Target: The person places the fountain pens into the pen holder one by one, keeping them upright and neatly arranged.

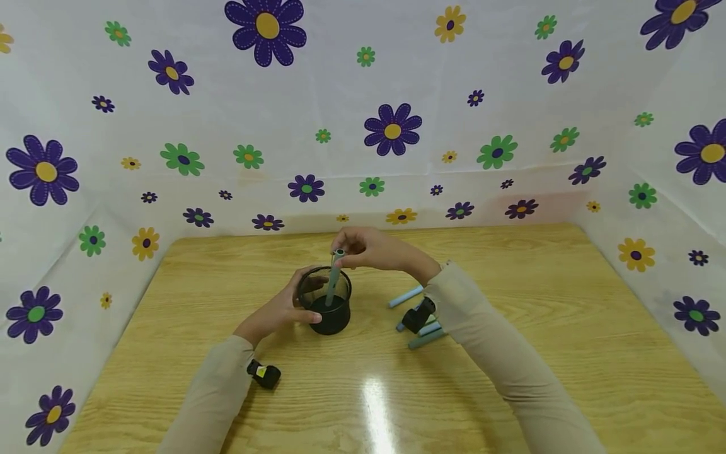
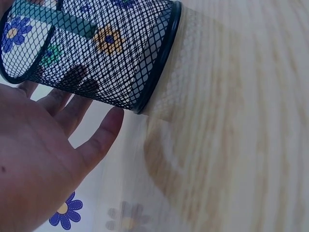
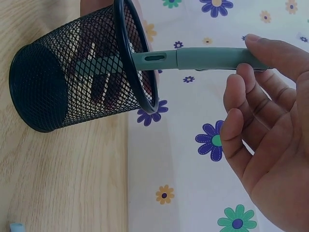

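Note:
A black mesh pen cup (image 1: 331,320) stands upright on the wooden table. My left hand (image 1: 282,309) holds it from the left, thumb in front and fingers round the far side; the left wrist view shows those fingers (image 2: 72,113) against the mesh. Between thumb and fingertips, my right hand (image 1: 379,250) pinches the upper end of a grey-green capped pen (image 3: 207,58). The pen's lower part is inside the cup, its tip above the base in the left wrist view. Beside the right forearm lie several blue and green pens (image 1: 428,339), partly hidden by the wrist camera.
A white cloth (image 1: 340,94) with purple, green and yellow flowers rises behind and at both sides of the wooden table (image 1: 340,403). Each wrist wears a small black camera (image 1: 264,374). One light blue pen (image 1: 405,296) lies slightly apart from the others.

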### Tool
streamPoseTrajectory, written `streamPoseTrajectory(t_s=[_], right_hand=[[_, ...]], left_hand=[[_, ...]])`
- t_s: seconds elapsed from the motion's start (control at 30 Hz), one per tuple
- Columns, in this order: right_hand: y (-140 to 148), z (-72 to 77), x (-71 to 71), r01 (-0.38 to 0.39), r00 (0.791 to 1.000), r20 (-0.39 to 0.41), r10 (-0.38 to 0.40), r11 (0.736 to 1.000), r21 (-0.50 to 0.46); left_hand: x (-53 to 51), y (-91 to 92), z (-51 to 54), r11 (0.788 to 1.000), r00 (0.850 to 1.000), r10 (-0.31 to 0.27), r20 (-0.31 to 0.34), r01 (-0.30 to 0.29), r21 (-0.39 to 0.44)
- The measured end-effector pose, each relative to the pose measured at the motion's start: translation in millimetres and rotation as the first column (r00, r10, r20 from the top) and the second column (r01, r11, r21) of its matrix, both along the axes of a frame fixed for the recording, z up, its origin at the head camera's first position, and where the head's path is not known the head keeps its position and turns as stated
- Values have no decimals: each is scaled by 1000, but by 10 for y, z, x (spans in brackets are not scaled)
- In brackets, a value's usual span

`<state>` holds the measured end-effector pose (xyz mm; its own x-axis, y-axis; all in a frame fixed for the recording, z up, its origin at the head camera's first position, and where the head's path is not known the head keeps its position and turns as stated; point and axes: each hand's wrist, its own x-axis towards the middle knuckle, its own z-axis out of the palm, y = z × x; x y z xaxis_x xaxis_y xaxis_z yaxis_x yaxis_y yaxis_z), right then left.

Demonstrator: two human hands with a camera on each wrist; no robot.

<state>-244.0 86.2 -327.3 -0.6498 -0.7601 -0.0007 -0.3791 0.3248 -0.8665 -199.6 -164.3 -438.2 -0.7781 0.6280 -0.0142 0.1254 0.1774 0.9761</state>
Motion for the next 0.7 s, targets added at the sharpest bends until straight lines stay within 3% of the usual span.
streamPoseTrajectory(t_s=[0.43, 0.7], right_hand=[[9, -8, 3, -21, 999, 45, 22, 1000, -21], [79, 10, -30, 4, 1000, 12, -4, 1000, -26]], left_hand=[[8, 2, -14, 1000, 1000, 2, 3, -2, 11], [-3, -7, -18, 1000, 1000, 6, -5, -6, 1]])
